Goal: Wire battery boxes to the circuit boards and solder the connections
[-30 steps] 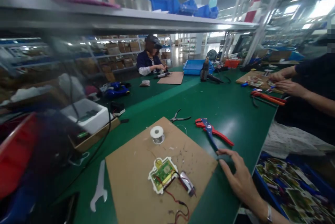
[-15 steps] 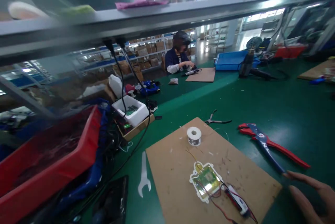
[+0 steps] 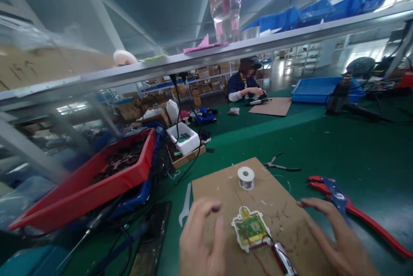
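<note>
A green circuit board in a white frame (image 3: 252, 229) lies on the brown board (image 3: 219, 181), with thin wires running to a small silver-and-black part (image 3: 284, 258). My left hand (image 3: 204, 239) hovers left of the circuit board, thumb and fingers apart, holding nothing. On the other side, my right hand (image 3: 337, 237) is spread over the brown board's right edge, also without anything in it. Red-and-blue crimping pliers (image 3: 340, 198) lie just beyond the right hand, partly covered by it. A white spool of solder wire (image 3: 246, 178) stands behind the circuit board.
An open-ended wrench (image 3: 185, 207) lies left of the brown board; small cutters (image 3: 280, 164) lie behind it. A red bin (image 3: 129, 181) and a white foam box (image 3: 190, 140) stand at left. Overhead runs a shelf (image 3: 155, 67). A co-worker (image 3: 243, 82) sits across the table.
My left hand has come into view beside the circuit board. My right hand has moved left from the pliers' handle to the board's edge. The camera view has shifted upward and left.
</note>
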Demonstrator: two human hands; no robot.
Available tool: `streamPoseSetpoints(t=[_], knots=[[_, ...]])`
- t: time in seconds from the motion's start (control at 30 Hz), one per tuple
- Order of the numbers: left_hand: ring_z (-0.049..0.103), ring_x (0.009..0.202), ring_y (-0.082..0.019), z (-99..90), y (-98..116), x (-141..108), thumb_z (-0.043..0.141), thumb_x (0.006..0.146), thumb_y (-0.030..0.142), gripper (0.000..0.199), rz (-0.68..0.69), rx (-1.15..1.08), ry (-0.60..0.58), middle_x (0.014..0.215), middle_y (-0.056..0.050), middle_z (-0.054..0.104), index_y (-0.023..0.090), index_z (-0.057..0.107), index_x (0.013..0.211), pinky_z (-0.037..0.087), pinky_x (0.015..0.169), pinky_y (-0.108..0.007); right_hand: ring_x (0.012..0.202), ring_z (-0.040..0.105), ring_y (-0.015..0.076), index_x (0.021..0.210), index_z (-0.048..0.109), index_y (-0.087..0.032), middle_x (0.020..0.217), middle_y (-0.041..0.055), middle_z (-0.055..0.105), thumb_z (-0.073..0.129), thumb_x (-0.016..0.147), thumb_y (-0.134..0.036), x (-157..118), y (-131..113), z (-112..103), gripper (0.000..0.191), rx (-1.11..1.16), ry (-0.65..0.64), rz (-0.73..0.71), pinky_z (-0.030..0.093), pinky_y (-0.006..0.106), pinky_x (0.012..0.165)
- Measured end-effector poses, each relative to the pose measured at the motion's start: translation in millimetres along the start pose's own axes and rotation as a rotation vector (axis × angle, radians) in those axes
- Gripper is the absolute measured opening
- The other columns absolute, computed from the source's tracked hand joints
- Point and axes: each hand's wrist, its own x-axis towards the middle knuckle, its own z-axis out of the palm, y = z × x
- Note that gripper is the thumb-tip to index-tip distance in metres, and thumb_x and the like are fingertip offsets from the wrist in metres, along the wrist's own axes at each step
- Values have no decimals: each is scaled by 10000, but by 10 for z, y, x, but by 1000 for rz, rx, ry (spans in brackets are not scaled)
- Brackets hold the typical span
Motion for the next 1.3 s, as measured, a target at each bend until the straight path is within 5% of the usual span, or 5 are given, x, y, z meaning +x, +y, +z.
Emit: streamPoseSetpoints(t=[0.23, 0.43, 0.67, 1.07, 1.3], knots=[[429, 1255, -225, 992, -85, 1835, 618, 831, 252, 546, 46, 305, -192, 1365, -117, 444, 154, 396, 1320, 389, 1051, -374, 1026, 556, 255, 1164, 471, -203, 1050, 95, 586, 475, 871, -183, 593, -38, 487, 293, 215, 73, -212, 466, 427, 884], [446, 1218, -293, 966, -615, 2786, 593, 866, 319, 433, -284, 701, -69, 1345, -128, 441, 148, 486, 1249, 381, 1009, -535, 1002, 580, 242, 1197, 452, -197, 1037, 94, 608, 464, 830, -102, 498, 61, 453, 379, 276, 18, -279, 501, 387, 844], [573, 1025, -223, 827, -915, 3086, 571, 881, 347, 326, -402, 903, -121, 1153, -88, 570, 147, 550, 1137, 488, 885, -448, 806, 642, 194, 1098, 487, -183, 883, 60, 663, 417, 722, -24, 643, -53, 399, 415, 266, 59, -408, 552, 320, 714], [545, 1051, -190, 1525, -441, 2468, 496, 920, 254, 193, 496, 727, -595, 1095, -45, 603, 190, 593, 1074, 431, 949, -389, 680, 637, 171, 1018, 497, -198, 781, 25, 674, 399, 646, -17, 652, -109, 390, 425, 264, 101, -397, 524, 282, 607], [474, 1177, -200, 1517, -493, 2383, 328, 874, -11, 435, 530, 692, -628, 1238, -81, 550, 205, 564, 1167, 370, 1030, -364, 647, 638, 155, 988, 512, -199, 739, 7, 676, 420, 791, -91, 609, -79, 547, 243, 247, 144, -407, 499, 263, 590]])
